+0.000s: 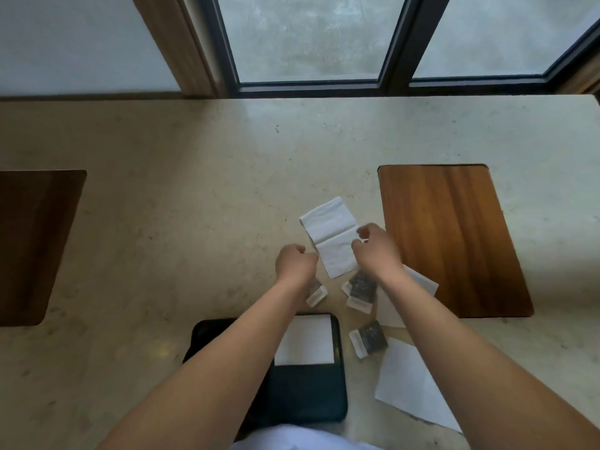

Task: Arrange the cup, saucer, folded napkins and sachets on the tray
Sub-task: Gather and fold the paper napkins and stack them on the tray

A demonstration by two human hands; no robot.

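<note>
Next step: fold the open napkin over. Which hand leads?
Probably right. The right hand already pinches the open napkin at its right edge; the left hand is closed beside its near-left corner, grip unclear.

Both forearms were bare, with no sleeves reaching the wrists. No rings, watch or bracelets showed. A white garment (302, 438) covered the person's front.

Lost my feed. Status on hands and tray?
Left hand and right hand both pinching the napkin on the table. Tray holds one folded napkin. Sachets off the tray. No cup or saucer visible.
</note>
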